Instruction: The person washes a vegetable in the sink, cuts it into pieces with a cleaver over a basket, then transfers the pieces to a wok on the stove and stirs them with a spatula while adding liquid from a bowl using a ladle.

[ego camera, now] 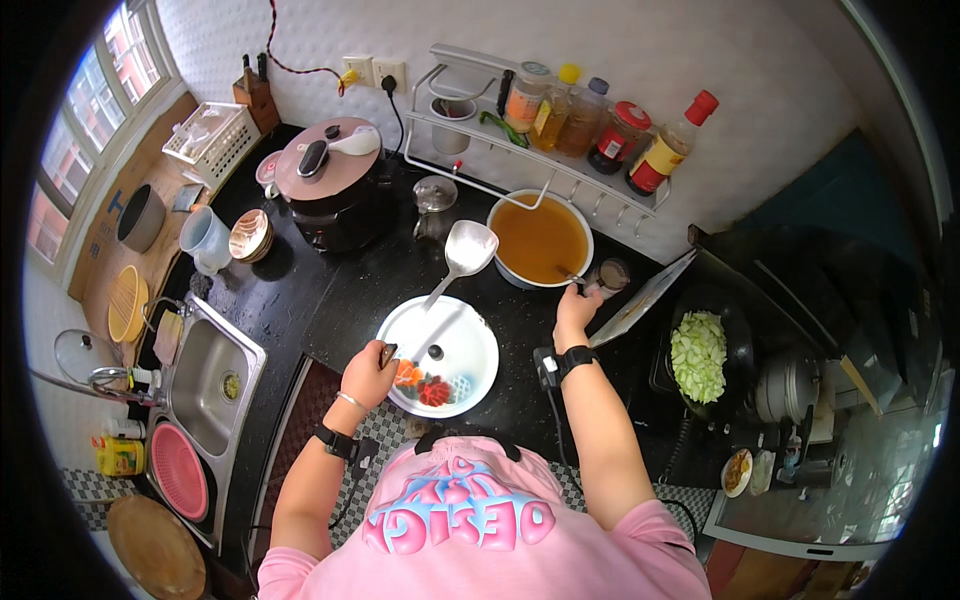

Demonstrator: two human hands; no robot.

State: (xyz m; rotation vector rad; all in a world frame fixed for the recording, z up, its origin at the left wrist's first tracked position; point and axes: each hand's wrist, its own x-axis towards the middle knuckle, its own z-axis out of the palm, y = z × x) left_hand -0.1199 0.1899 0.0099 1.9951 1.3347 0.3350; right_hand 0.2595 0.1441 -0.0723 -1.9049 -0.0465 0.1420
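My left hand [369,379] grips the dark handle end of a metal wok spatula [471,249]. The spatula's blade points away from me, and its shaft crosses above a white enamel lid [469,367] with painted flowers and a black knob. Beyond it stands a round pot [589,236] of orange-brown liquid [536,232]. At the pot's near right rim, my right hand [576,311] is closed on the handle of a metal utensil [568,273]. The utensil's other end dips into the liquid and is hidden. A small glass jar [611,276] stands just right of that hand.
A wok [739,330] with chopped pale green vegetable [699,356] sits on the right, behind an upright panel [637,304]. Bottles [592,112] line a wall rack [480,135]. A lidded cooker [330,217] stands back left, a sink [210,382] at left.
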